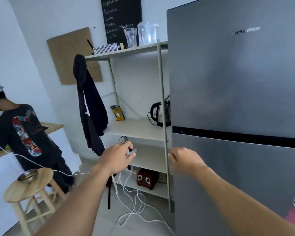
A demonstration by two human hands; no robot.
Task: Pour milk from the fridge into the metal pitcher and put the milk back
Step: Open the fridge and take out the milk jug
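Observation:
The grey fridge (237,82) fills the right side, with both its upper and lower doors closed. No milk is in sight. My right hand (184,158) is at the left edge of the lower door (237,176), its fingers hooked over that edge. My left hand (117,155) hovers beside it in front of the shelf unit, fingers loosely curled and holding nothing. A shiny metal vessel (28,174) stands on a round wooden stool (26,186) at the lower left.
A white shelf unit (140,128) stands against the fridge and holds a kettle (161,114), a yellow packet, glasses and a red appliance (147,178). White cables (133,206) trail over the floor. A person in a dark shirt (24,133) stands at a counter on the left.

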